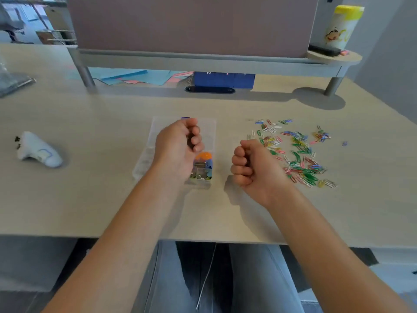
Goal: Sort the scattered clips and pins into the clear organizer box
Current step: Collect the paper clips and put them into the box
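A clear organizer box [144, 163] lies at the middle of the desk. Its near right compartments hold metal clips and orange and blue pieces [203, 157]. My left hand [180, 145] hovers over the box with its fingers curled into a fist, and I see nothing in it. A scattered pile of coloured paper clips [297, 154] covers the desk to the right. My right hand [250, 164] is a closed fist at the pile's left edge; whatever may be inside it is hidden.
A white device [39, 151] lies at far left with small black clips [17, 142] beside it. A raised shelf with a divider panel crosses the back and carries a yellow-lidded bottle [343, 26]. One stray clip [344, 143] lies right of the pile.
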Demonstrator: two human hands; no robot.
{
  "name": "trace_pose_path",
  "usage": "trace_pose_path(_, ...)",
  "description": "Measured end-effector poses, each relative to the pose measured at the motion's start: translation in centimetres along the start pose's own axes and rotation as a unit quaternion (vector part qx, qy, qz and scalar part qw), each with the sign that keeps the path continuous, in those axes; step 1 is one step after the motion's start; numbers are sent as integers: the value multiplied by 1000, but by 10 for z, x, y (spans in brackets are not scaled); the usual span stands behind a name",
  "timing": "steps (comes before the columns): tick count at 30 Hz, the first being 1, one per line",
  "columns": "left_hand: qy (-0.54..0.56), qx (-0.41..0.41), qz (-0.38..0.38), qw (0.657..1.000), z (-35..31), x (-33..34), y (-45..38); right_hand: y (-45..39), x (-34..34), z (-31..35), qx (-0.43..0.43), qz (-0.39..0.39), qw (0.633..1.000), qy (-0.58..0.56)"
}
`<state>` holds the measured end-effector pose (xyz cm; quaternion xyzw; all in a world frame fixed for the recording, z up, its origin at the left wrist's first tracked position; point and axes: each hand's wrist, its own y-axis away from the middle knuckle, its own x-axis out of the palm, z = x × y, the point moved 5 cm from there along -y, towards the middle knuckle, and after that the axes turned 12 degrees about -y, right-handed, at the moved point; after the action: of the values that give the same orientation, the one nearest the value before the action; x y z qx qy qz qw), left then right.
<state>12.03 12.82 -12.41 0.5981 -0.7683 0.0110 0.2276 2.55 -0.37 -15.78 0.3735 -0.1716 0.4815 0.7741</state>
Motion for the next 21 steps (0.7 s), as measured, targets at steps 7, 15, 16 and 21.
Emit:
trace_pose_path(7,-145,111,-25,983,-7,-56,2,11,11,-34,-174,-81,966,171)
trace_pose_path(15,-286,191,3,939,-2,-60,-8,23,15,-39,-291,-79,919,254)
trace_pose_path(16,-304,193,4,933,-1,-61,-11,23,15,-39,-296,-79,916,258)
trace_pose_path(21,-335,190,19,923,3,-60,-12,25,16,-40,-312,-77,909,265)
